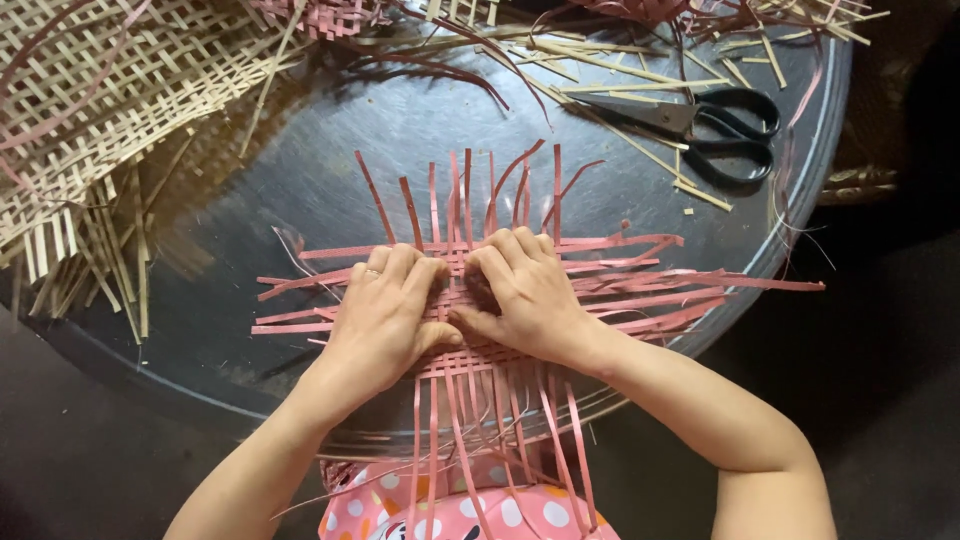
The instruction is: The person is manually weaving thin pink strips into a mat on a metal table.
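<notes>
A flat weave of pink strips lies on a round dark metal table, with loose strip ends sticking out on all sides. My left hand presses on the woven middle from the left, fingers curled down onto the strips. My right hand rests beside it on the right, its fingertips bent onto the same woven patch. The two hands touch each other over the centre. The woven middle is mostly hidden under them.
Black-handled scissors lie at the back right of the table. A pale woven mat of natural strips covers the back left. Loose pale and pink strips are scattered along the back edge. Pink dotted cloth shows below the table.
</notes>
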